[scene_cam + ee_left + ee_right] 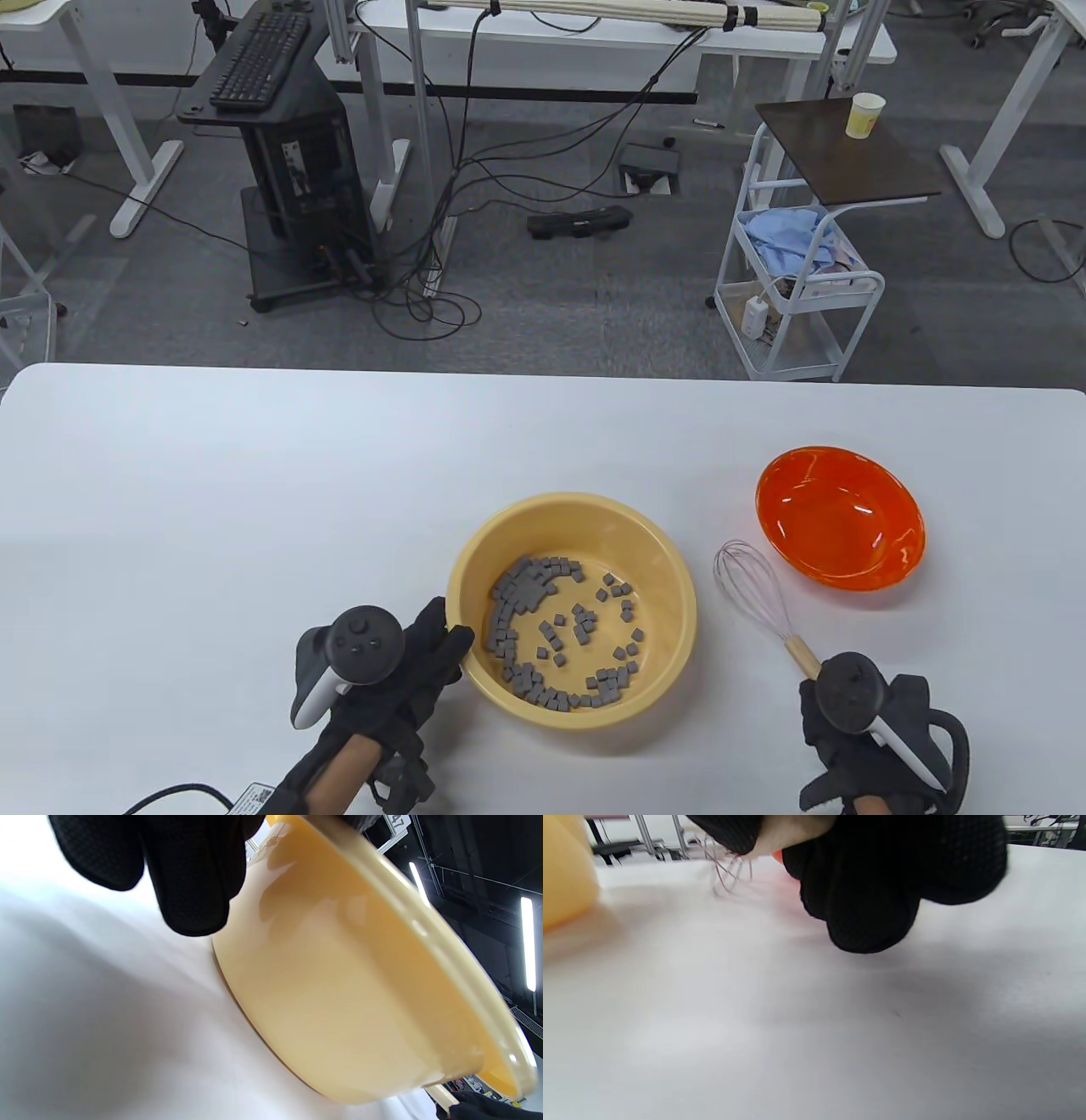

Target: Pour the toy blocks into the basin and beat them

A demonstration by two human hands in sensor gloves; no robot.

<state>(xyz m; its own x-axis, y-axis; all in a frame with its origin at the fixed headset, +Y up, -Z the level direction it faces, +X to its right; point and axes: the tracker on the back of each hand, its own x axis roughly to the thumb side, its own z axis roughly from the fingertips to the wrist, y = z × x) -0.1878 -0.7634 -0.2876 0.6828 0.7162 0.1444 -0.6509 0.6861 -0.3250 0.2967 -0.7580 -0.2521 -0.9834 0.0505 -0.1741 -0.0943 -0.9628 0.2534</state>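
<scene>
A yellow basin (662,586) stands near the table's front, with several small grey toy blocks (543,611) scattered inside. My left hand (424,654) holds the basin's left rim; in the left wrist view its fingers (191,878) curl over the rim of the basin (339,984). A wire whisk (751,586) with a wooden handle (802,655) lies right of the basin. My right hand (836,722) grips that handle's end; the right wrist view shows gloved fingers (882,891) curled round the pale handle (789,832), whisk wires (727,870) beyond.
An orange bowl (840,518), with nothing inside, stands at the right, just behind the whisk. The white table (254,509) stretches out to the left and back. Beyond its far edge are a cart and desks on the floor.
</scene>
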